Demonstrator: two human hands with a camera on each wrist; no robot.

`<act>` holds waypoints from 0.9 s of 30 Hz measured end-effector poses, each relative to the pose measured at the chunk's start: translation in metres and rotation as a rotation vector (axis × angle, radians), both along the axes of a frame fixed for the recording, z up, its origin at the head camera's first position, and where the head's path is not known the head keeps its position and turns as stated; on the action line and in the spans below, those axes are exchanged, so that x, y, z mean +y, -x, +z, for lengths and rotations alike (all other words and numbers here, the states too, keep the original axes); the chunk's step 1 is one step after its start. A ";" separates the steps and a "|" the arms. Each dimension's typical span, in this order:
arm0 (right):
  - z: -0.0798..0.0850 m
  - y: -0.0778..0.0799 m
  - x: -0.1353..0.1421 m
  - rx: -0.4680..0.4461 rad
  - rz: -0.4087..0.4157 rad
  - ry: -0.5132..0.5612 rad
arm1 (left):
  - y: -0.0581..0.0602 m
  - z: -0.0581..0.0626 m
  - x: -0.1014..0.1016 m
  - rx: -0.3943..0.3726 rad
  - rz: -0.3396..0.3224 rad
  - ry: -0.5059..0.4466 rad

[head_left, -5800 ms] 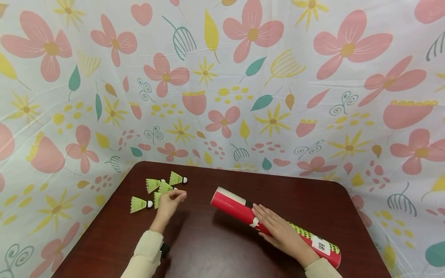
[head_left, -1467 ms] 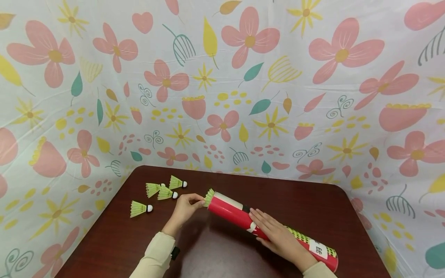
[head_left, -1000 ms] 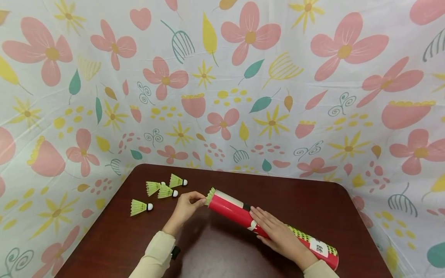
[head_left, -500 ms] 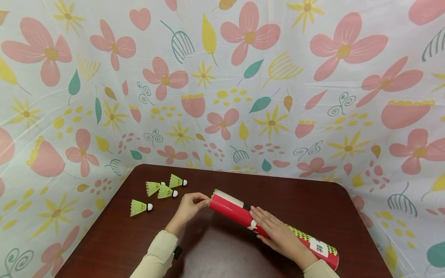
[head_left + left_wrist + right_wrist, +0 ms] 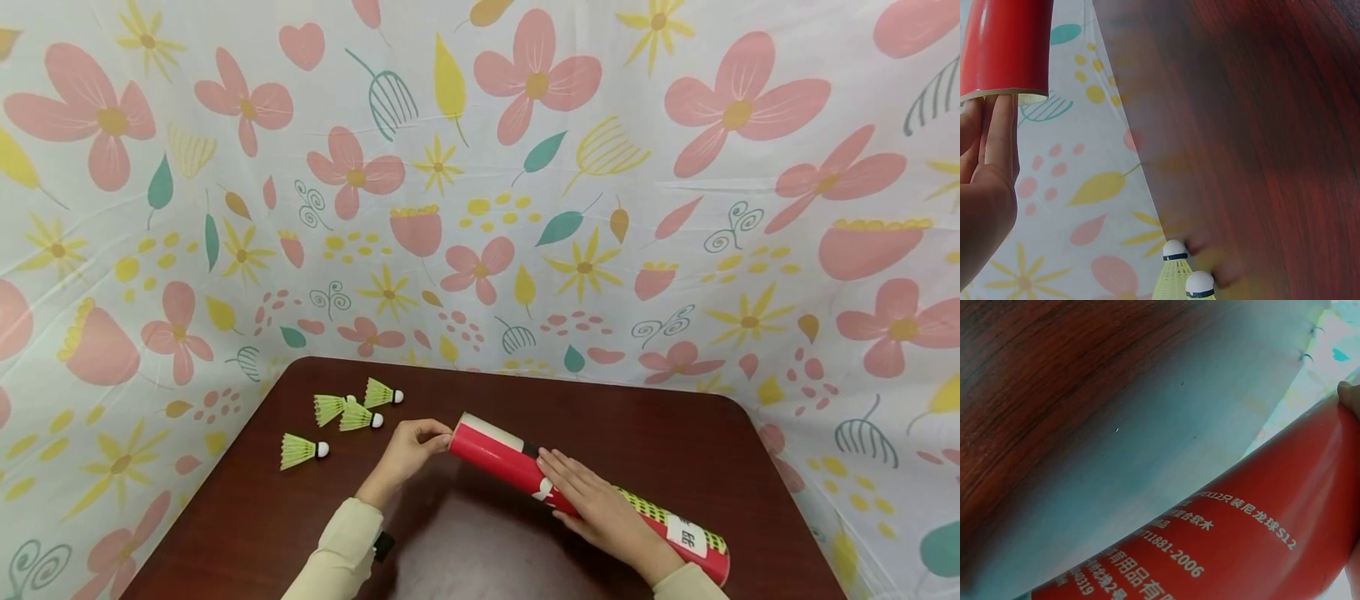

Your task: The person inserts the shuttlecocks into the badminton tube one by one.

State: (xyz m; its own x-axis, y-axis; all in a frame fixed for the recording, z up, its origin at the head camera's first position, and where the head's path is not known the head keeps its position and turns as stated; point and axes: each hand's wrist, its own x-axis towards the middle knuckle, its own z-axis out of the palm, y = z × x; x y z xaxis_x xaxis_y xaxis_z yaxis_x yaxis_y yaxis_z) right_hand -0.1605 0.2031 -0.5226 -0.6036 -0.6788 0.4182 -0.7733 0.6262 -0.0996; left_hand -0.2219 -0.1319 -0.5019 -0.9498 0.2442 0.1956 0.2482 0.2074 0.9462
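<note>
A red shuttlecock tube [image 5: 491,448] lies slantwise, its mouth toward the left. My right hand [image 5: 603,512] grips the tube around its middle, fingers across the top and thumb on the near side. At the mouth is my left hand [image 5: 405,457], with thumb and fingertips right at the rim. In the left wrist view, its fingers [image 5: 1000,134] reach straight up into the tube [image 5: 1007,50], where the tips are hidden. No shuttlecock sticks out of the mouth. Several yellow-green shuttlecocks with white heads, among them a near one [image 5: 300,450], lie left of the left hand.
The brown table [image 5: 600,408] has a floral curtain [image 5: 480,167] behind it and at both sides. Three shuttlecocks, one of them in the middle [image 5: 362,417], sit close together near the table's far left. The tube's far end points toward the near right.
The left hand has gone from the shuttlecocks to the tube's mouth with one shuttlecock. Its skirt stuck out a second ago and has since slid inside. The right hand keeps its grip.
</note>
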 end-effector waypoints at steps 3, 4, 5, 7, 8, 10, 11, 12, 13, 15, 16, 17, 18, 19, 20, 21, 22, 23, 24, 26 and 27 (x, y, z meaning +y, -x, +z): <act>0.000 0.000 0.000 0.007 0.006 0.001 | 0.000 0.000 -0.001 -0.021 -0.009 -0.036; 0.000 0.000 0.000 0.008 0.006 -0.001 | 0.000 -0.001 -0.001 -0.026 -0.012 -0.043; 0.000 0.000 0.000 0.010 0.006 -0.002 | 0.001 -0.001 -0.002 -0.032 -0.015 -0.054; 0.000 0.000 0.000 0.013 0.005 -0.003 | 0.001 -0.002 -0.003 -0.037 -0.008 -0.070; 0.000 0.000 0.000 0.012 0.007 0.000 | 0.001 -0.002 -0.005 -0.037 -0.001 -0.076; 0.000 0.001 0.000 0.015 0.002 -0.003 | 0.001 -0.002 -0.009 -0.035 0.019 -0.086; 0.000 0.001 0.000 0.018 0.001 -0.002 | 0.001 -0.003 -0.011 -0.029 0.033 -0.092; 0.000 0.001 0.000 0.020 -0.001 -0.002 | 0.001 -0.003 -0.014 -0.018 0.050 -0.092; 0.000 0.001 0.000 0.021 -0.002 -0.002 | 0.001 -0.002 -0.017 -0.019 0.073 -0.091; -0.001 0.001 0.000 0.022 -0.003 0.001 | 0.002 -0.002 -0.025 -0.017 0.120 -0.097; -0.001 0.001 0.001 0.022 -0.002 0.003 | 0.002 -0.002 -0.030 -0.021 0.146 -0.105; -0.001 0.001 0.001 0.022 0.000 0.003 | 0.002 -0.001 -0.035 -0.026 0.176 -0.109; -0.001 0.001 0.001 0.022 0.001 0.003 | 0.002 0.001 -0.040 -0.032 0.205 -0.111; -0.001 0.001 0.001 0.022 0.002 0.004 | 0.002 0.002 -0.046 -0.037 0.234 -0.112; -0.001 0.001 0.002 0.022 0.001 0.004 | 0.003 0.004 -0.052 -0.036 0.257 -0.110; -0.001 0.001 0.002 0.023 -0.001 0.002 | 0.003 0.006 -0.058 -0.034 0.281 -0.104; -0.001 0.000 0.002 0.021 -0.001 0.004 | 0.003 0.009 -0.064 -0.038 0.307 -0.095; -0.001 0.000 0.003 0.022 -0.001 0.003 | 0.003 0.011 -0.070 -0.034 0.339 -0.071; 0.000 0.000 0.003 0.023 -0.001 0.004 | 0.003 0.013 -0.076 -0.019 0.369 -0.047; -0.001 0.000 0.004 0.033 0.001 0.005 | 0.002 0.017 -0.088 -0.010 0.440 0.018; -0.001 0.000 0.005 0.036 0.003 0.006 | 0.000 0.019 -0.093 -0.001 0.478 0.050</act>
State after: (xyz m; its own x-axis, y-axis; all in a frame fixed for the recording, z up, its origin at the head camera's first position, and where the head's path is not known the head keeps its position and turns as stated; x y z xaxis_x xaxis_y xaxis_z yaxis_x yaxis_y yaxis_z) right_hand -0.1603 0.2084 -0.5233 -0.5858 -0.6780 0.4440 -0.7784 0.6232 -0.0752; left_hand -0.2224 -0.2253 -0.4827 -0.9581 -0.2111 0.1934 0.1127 0.3430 0.9325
